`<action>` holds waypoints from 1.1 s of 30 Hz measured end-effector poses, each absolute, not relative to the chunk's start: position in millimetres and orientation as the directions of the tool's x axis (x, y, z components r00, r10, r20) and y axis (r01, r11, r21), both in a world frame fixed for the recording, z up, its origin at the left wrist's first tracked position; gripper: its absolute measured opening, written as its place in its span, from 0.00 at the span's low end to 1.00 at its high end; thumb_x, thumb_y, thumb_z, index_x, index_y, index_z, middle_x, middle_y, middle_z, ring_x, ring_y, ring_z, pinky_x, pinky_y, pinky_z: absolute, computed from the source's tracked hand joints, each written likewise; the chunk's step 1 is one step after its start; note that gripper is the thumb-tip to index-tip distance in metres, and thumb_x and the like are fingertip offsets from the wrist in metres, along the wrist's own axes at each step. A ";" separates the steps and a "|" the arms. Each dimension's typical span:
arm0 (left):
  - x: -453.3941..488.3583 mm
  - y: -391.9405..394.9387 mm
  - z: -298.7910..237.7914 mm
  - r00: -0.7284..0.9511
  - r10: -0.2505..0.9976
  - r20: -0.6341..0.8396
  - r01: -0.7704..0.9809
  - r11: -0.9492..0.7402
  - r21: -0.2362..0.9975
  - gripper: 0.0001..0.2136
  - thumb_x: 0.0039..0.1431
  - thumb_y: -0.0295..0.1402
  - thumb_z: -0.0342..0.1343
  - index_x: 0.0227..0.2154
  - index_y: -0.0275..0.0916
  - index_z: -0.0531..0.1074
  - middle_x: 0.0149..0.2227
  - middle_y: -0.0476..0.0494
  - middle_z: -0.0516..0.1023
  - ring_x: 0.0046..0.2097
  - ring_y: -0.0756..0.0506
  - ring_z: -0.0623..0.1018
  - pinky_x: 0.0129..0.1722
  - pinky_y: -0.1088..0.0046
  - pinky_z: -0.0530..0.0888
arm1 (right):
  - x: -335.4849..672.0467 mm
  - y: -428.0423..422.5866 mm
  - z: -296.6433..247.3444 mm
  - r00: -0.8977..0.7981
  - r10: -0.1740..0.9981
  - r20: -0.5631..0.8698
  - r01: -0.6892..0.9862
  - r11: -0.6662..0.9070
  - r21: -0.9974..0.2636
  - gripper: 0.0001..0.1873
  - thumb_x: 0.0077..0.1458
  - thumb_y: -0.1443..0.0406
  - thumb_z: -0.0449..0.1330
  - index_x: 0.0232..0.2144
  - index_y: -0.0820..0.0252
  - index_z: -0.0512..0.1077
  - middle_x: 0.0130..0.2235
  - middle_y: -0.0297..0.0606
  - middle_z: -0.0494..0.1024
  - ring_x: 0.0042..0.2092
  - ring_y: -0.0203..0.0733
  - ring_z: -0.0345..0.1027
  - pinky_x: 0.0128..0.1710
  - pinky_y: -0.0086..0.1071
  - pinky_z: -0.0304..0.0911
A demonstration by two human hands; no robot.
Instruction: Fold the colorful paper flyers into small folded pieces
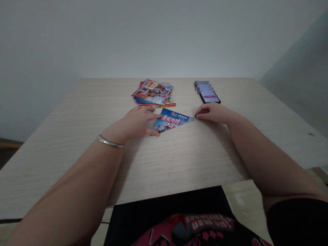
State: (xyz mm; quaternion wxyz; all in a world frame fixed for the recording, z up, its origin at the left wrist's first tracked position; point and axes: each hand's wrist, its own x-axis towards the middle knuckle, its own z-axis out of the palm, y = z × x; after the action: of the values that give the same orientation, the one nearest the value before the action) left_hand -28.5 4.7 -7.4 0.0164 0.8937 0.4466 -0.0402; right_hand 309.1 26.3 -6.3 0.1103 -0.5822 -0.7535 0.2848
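In the head view, a blue printed leaflet (174, 119) lies on the pale tabletop (179, 160), between the two hands and just nearer the person than a stack of colourful leaflets (156, 92). What shows of it is a triangle, so it is probably folded across the diagonal, though the underside is hidden. A phone (210, 97) lies beyond the right hand, near its fingers.

The left hand (135, 124), below a silver bracelet (111, 141), is spread with its fingers apart: the index fingertip rests on the upper left of the print and the thumb is at the lower left edge. It steadies rather than grasps. The right hand (214, 112) has its thumb and fingers drawn together at the narrow right tip, seemingly pinching it.

The leaflet should handle as very light, thin and bendy; it looks glossy, so it would probably slide easily on the smooth top and take a crease that stays. The best hold is likely a fine pinch at a corner — as at the right tip — with flat fingertips holding down the other end; a hard tug could tear it.

Its long edge faces the person and runs slantwise, from near left to far right. The sharp tip points right, and the large lettering reads upright for the person — sloping slightly down to the right.
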 end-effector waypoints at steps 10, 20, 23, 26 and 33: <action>-34.0 11.3 -20.4 0.622 0.782 0.032 0.782 -0.623 0.033 0.34 0.59 0.58 0.63 0.63 0.46 0.73 0.68 0.35 0.69 0.68 0.31 0.69 0.68 0.52 0.64 | 270.2 6.4 -15.3 -0.282 0.955 0.089 0.754 0.278 -0.595 0.16 0.56 0.71 0.57 0.38 0.56 0.84 0.35 0.37 0.84 0.33 0.40 0.70 0.37 0.36 0.66; -24.0 5.4 -15.1 0.647 0.759 0.078 0.753 -0.651 0.093 0.32 0.61 0.51 0.63 0.63 0.38 0.71 0.64 0.33 0.73 0.65 0.32 0.71 0.65 0.55 0.67 | 263.2 10.3 -24.6 -0.278 0.958 0.070 0.664 0.245 -0.707 0.22 0.48 0.69 0.72 0.48 0.62 0.79 0.38 0.39 0.82 0.34 0.39 0.71 0.36 0.35 0.69; -22.7 4.2 -16.0 0.639 0.764 0.092 0.756 -0.645 0.110 0.33 0.61 0.50 0.62 0.64 0.35 0.69 0.64 0.31 0.73 0.64 0.31 0.72 0.64 0.54 0.68 | 264.7 11.8 -26.5 -0.302 0.953 0.027 0.615 0.216 -0.758 0.22 0.49 0.72 0.70 0.48 0.61 0.78 0.35 0.36 0.81 0.33 0.38 0.72 0.36 0.35 0.70; -21.5 5.0 -16.6 0.632 0.770 0.087 0.758 -0.638 0.139 0.31 0.61 0.51 0.61 0.60 0.34 0.73 0.63 0.31 0.74 0.64 0.31 0.72 0.64 0.55 0.68 | 267.3 12.3 -25.9 -0.327 0.945 0.007 0.614 0.218 -0.758 0.16 0.51 0.71 0.68 0.44 0.58 0.80 0.33 0.35 0.81 0.33 0.38 0.73 0.38 0.36 0.72; -14.3 5.1 -15.4 0.594 0.802 0.067 0.770 -0.591 0.240 0.24 0.59 0.46 0.61 0.53 0.36 0.77 0.55 0.35 0.80 0.58 0.35 0.77 0.61 0.56 0.71 | 263.8 10.8 -25.4 -0.309 0.943 0.122 0.697 0.312 -0.645 0.16 0.54 0.67 0.68 0.46 0.60 0.81 0.40 0.41 0.81 0.33 0.38 0.69 0.36 0.36 0.69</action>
State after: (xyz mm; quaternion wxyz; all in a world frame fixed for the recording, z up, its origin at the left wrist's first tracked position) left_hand -14.3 5.1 -15.4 0.0933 0.8879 0.4426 0.0843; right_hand 263.8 10.8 -25.4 0.2494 -0.5322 -0.7706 0.2464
